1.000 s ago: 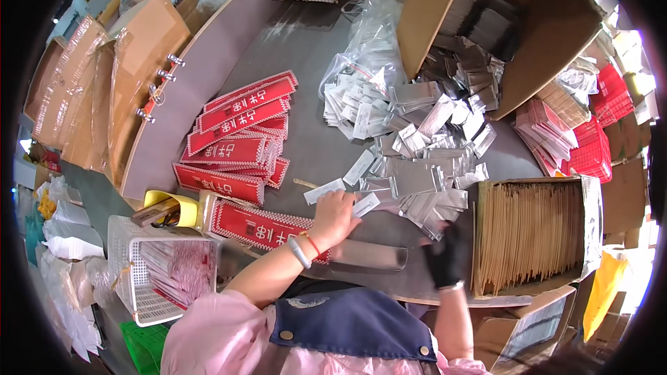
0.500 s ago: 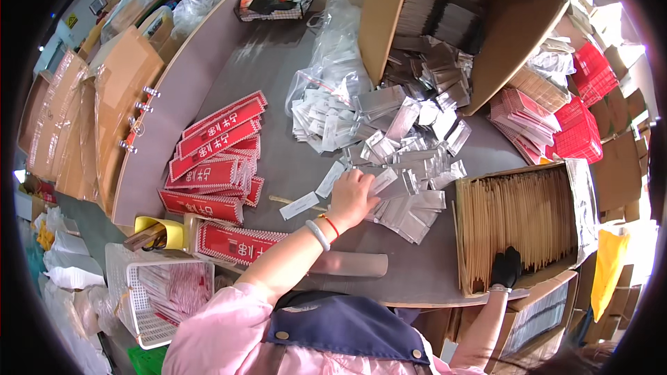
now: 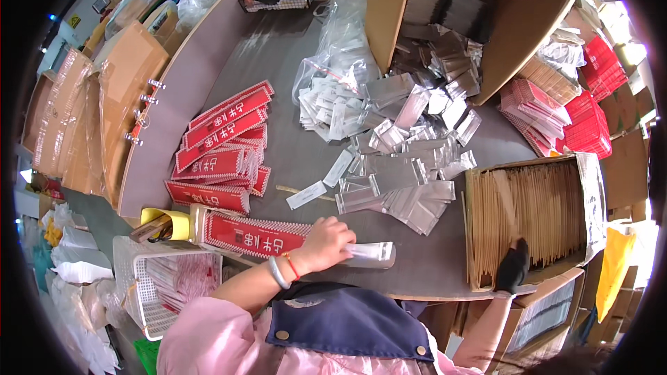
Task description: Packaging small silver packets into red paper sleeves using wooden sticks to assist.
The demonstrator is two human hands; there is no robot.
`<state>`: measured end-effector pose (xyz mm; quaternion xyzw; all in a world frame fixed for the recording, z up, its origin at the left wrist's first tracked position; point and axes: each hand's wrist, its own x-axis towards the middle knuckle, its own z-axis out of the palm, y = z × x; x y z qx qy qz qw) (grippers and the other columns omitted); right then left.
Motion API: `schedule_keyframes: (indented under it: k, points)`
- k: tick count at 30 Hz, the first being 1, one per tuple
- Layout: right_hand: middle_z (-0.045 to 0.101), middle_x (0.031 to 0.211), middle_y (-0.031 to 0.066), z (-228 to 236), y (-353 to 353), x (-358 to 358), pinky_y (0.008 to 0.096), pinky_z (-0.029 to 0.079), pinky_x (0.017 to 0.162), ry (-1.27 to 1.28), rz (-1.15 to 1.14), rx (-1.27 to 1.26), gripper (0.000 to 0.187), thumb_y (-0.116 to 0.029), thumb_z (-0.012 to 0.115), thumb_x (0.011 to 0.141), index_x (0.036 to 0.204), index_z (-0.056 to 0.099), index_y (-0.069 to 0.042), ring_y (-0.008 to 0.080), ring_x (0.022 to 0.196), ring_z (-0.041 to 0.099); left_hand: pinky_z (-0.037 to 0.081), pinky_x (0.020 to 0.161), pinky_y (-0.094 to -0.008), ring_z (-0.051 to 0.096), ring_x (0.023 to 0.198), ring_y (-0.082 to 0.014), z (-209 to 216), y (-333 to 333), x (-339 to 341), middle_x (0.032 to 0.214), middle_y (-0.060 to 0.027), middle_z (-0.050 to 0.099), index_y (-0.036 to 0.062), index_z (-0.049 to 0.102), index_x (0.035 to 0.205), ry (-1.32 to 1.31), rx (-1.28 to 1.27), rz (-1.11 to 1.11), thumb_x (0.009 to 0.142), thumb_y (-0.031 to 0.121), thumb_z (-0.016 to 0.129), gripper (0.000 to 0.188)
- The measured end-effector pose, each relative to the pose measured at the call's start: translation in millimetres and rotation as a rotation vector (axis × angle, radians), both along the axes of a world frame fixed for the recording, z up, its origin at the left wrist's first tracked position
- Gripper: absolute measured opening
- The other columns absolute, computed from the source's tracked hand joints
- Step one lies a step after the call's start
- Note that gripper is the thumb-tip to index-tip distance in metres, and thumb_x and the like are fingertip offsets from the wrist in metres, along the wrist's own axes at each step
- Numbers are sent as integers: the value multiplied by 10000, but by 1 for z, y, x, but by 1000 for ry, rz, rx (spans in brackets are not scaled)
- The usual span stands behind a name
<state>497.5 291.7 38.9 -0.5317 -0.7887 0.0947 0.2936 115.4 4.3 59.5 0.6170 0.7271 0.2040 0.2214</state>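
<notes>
My left hand (image 3: pixel 328 243), with a grey bracelet and red cord at the wrist, is closed on a small silver packet (image 3: pixel 367 251). It is over the clear end of a red printed plastic sleeve (image 3: pixel 240 232) lying near the table's front edge. My right hand (image 3: pixel 513 268), in a black glove, is at the front of a cardboard box packed with flat wooden sticks (image 3: pixel 552 215). Its fingers pinch the lower end of one slanting wooden stick (image 3: pixel 506 198) raised above the rows. Silver packets (image 3: pixel 399 180) are heaped mid-table.
Red sleeves (image 3: pixel 219 164) are stacked on the left. Small white packets (image 3: pixel 326 104) spill from a clear bag (image 3: pixel 345 35). A large carton (image 3: pixel 381 14) holds more silver packets. A white basket (image 3: pixel 142 298) and a yellow container (image 3: pixel 177 222) stand at the front left.
My left hand has moved from the silver heap toward the front edge, bringing a small packet over the sleeve. A wooden stick now stands out slanted at my right hand.
</notes>
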Motion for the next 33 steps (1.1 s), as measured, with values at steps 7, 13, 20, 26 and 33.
schedule_keyframes:
  k: [7,13,20,26,33]
  points:
    - [639,865,139,21,-112,-124,445,500,725,-300,796,-342,306,-132,708,778,1082,716,-165,325,817,625,390,992,-452,486,1155,-307,2,-64,-5,1192,-76,569,94,648,1201,94,123,181,594,290,878,678]
    - [657,879,124,-3,-152,-186,450,481,784,-183,1017,-395,222,-132,672,781,999,700,-108,334,899,624,404,987,-454,510,1112,-301,-10,-54,13,1180,-71,574,44,624,1199,49,192,120,593,278,871,696]
    - [650,897,136,-32,-176,-189,356,532,733,154,623,-672,215,-47,718,773,980,659,-58,295,838,662,421,972,-444,512,1130,-304,-7,-40,14,1203,-99,564,9,585,1254,83,137,73,665,224,827,672]
    - [607,1109,118,17,-176,-222,471,445,863,-118,956,-203,628,-366,845,660,1155,584,-82,324,996,595,444,853,-424,524,1030,-295,-22,-41,6,1118,-94,556,157,660,1127,240,180,-39,748,230,712,389]
    - [621,1065,94,55,-155,-215,484,403,870,-168,910,-204,625,-366,847,623,1121,584,-97,334,1018,577,470,776,-438,559,908,-274,64,-38,-70,943,-69,570,137,603,728,312,159,-177,636,156,666,113]
